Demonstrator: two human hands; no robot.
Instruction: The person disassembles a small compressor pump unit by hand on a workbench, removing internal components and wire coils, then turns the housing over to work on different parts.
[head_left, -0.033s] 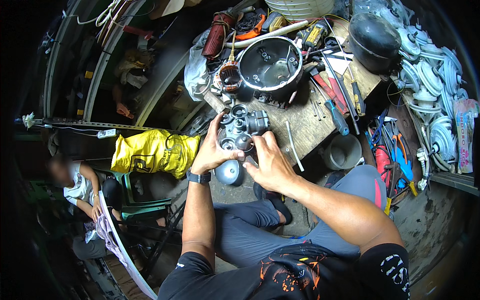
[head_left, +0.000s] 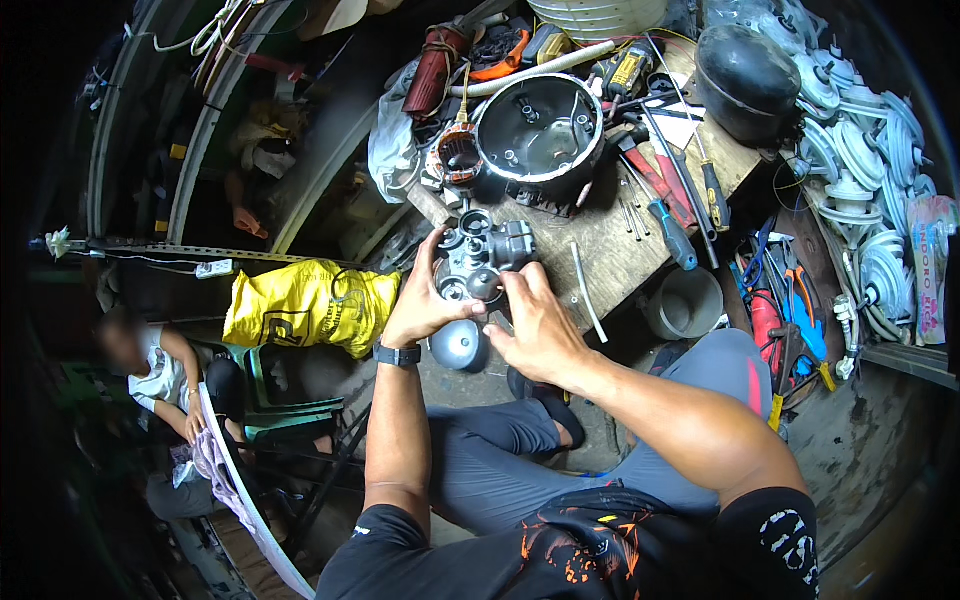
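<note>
A grey metal compressor pump block, with several round openings and a dark rounded knob on the near side, is held up between both hands at the bench's near edge. My left hand grips its left side, fingers along the edge and thumb below. On the right, my right hand is closed against the block by the rounded knob, its thumb underneath; the fingertips are partly hidden. Beyond the block, an open black round compressor shell stands on the bench, beside a ring-shaped copper-wound stator.
The wooden bench bears a blue-handled screwdriver, red-handled tools, drills and a pale tube. A grey metal dome lies below my hands. A bucket, a yellow bag and a seated person are nearby.
</note>
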